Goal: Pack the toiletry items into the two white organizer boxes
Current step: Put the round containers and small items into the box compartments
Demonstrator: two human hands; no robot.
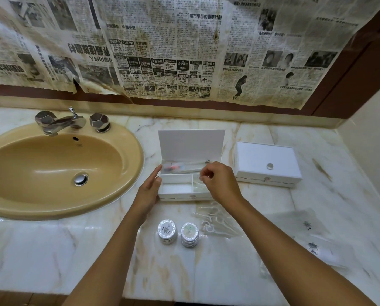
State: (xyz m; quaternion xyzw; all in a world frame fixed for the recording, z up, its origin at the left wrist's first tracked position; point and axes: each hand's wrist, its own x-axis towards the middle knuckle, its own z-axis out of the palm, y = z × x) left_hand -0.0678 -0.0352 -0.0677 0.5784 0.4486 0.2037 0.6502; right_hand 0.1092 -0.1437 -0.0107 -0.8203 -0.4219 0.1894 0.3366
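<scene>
An open white organizer box (175,194) stands on the marble counter, its lid raised. Wrapped toothbrushes (180,167) lie in its rear compartment. My left hand (150,187) rests with straight fingers against the box's left side. My right hand (221,181) hovers over the front right compartment, its fingertips pinching a clear packet (201,184) there. A second white box (267,165) sits closed to the right. Two stacks of round soaps (167,231) (189,234) stand in front, beside clear sachets (217,221).
A tan sink (52,168) with chrome taps (63,122) fills the left of the counter. More translucent packets (310,237) lie at the right. Old newspaper covers the wall behind, and a side wall closes the counter at the right.
</scene>
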